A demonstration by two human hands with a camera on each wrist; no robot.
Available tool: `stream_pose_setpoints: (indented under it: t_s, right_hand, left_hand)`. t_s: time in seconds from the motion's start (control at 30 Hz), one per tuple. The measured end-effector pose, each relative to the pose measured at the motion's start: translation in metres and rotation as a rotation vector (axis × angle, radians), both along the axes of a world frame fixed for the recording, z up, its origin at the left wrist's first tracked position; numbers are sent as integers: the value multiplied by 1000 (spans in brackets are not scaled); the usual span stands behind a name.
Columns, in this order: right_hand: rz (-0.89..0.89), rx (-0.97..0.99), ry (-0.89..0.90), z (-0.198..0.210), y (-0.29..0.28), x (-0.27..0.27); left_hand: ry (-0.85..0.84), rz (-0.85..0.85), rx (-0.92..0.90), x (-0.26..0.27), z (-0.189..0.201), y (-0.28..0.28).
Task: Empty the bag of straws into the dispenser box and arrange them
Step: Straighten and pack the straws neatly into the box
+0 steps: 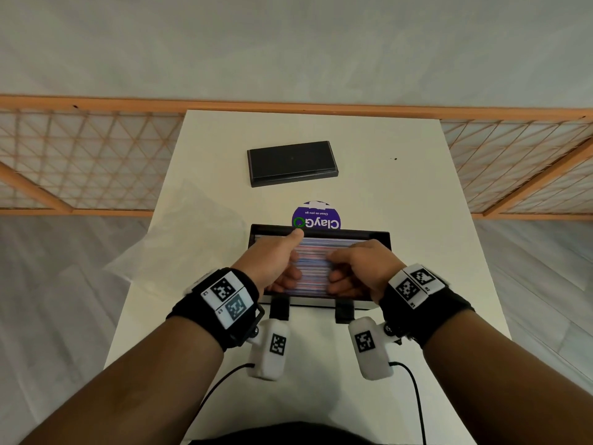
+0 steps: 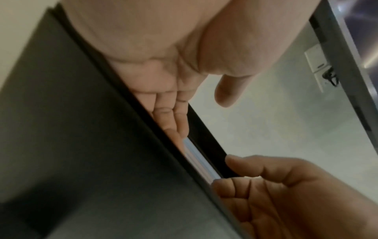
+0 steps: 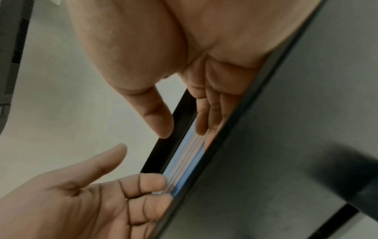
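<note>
The black dispenser box [image 1: 321, 233] stands open near the table's front edge, filled with pink, blue and white straws [image 1: 313, 263] lying crosswise. Both hands are inside it. My left hand [image 1: 276, 261] lies with its fingers flat on the left part of the straws and its thumb stuck out towards the far rim. My right hand [image 1: 359, 268] rests its fingers on the right part. The wrist views show the straws [image 2: 196, 158] [image 3: 184, 161] between the two hands, fingers laid on them rather than curled round. The empty clear bag [image 1: 183, 242] lies to the left of the box.
A flat black lid [image 1: 292, 163] lies further back on the white table [image 1: 417, 203]. A purple round sticker [image 1: 321, 216] sits just behind the box. Two black feet [image 1: 279, 308] stick out of the box front. A wooden lattice screen [image 1: 80, 162] stands behind the table.
</note>
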State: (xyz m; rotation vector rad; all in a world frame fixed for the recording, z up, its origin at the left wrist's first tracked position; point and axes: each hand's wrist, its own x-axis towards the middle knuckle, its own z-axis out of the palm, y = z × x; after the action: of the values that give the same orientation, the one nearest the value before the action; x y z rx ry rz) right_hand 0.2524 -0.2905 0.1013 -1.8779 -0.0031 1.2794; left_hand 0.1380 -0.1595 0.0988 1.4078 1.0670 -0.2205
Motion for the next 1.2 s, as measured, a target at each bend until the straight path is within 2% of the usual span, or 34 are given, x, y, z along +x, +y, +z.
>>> stream_pose_setpoints:
  t_s: [0.13, 0.37, 0.8, 1.2]
  right_hand:
    - [12, -16, 6, 0, 3, 3]
    - [-69, 35, 42, -4, 8, 4]
    - [-384, 284, 271, -14, 12, 5]
    - [-368, 249, 219, -13, 16, 1]
  left_hand:
    - [68, -113, 90, 5, -7, -2]
    - [97, -146, 142, 8, -12, 0]
    - [104, -139, 127, 9, -13, -1]
    - [107, -160, 119, 7, 2, -4]
